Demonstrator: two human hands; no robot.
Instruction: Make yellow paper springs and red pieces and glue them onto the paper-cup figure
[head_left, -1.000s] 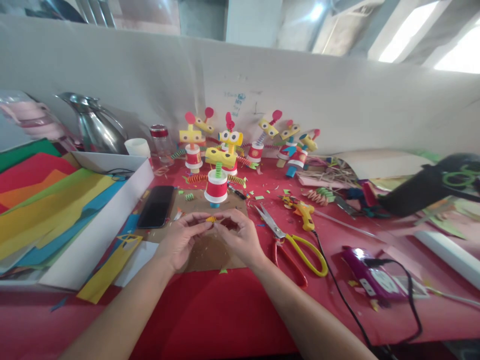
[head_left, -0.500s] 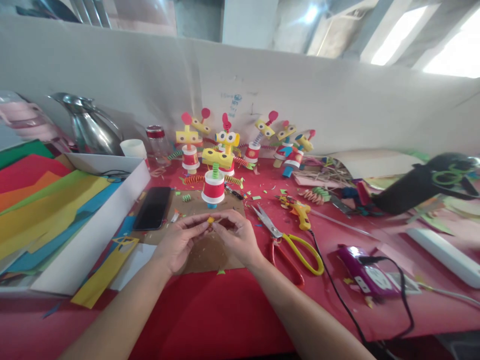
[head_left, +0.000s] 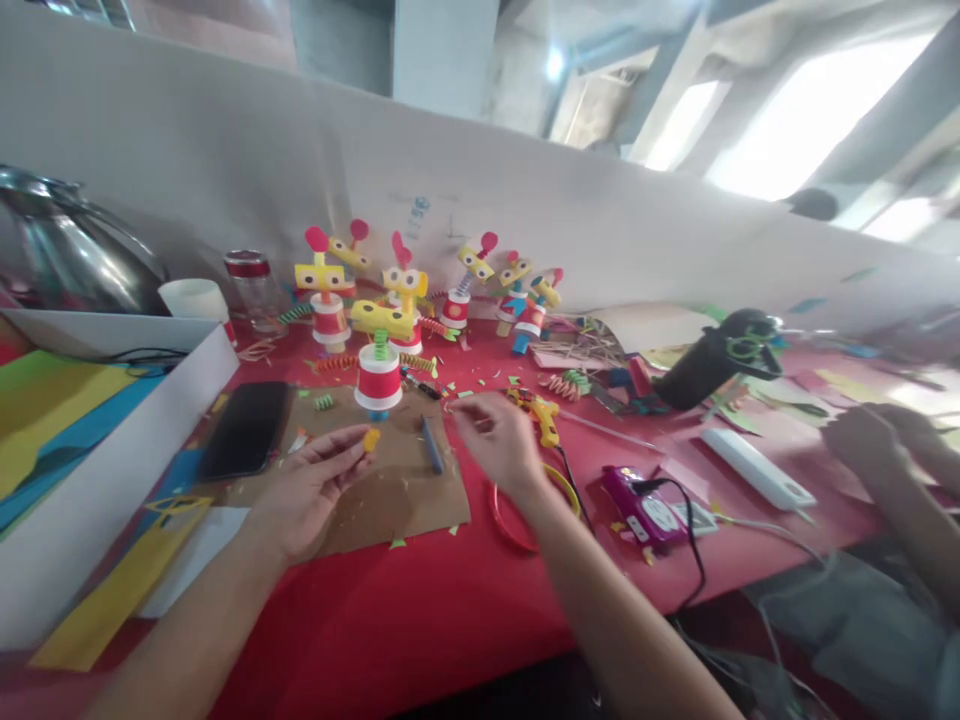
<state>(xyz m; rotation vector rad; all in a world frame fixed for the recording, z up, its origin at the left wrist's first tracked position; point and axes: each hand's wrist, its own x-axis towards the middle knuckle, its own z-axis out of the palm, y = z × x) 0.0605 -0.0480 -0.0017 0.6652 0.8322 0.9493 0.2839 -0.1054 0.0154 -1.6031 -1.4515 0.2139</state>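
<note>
My left hand (head_left: 304, 490) pinches a small yellow paper roll (head_left: 370, 439) between thumb and fingertips over a brown cardboard sheet (head_left: 397, 490). My right hand (head_left: 495, 438) hovers to the right of it, blurred, fingers loosely curled and nothing visible in them, close to the yellow glue gun (head_left: 541, 415). The scissors (head_left: 517, 505) lie partly hidden under my right wrist. A blue stick (head_left: 431, 445) lies on the cardboard between my hands. A red-and-white paper figure (head_left: 377, 378) stands just beyond.
Several paper figures (head_left: 405, 300) line the back wall. A black phone (head_left: 247, 428) and a white box of coloured paper (head_left: 112, 440) sit left. A purple device with a cable (head_left: 645, 505), a white bar (head_left: 757, 468) and a black dryer (head_left: 709, 360) lie right. Another person's hand (head_left: 874, 440) is far right.
My hands have parted: the right let go of the yellow roll and moved right toward the glue gun. The view swung right, revealing another person's arm.
</note>
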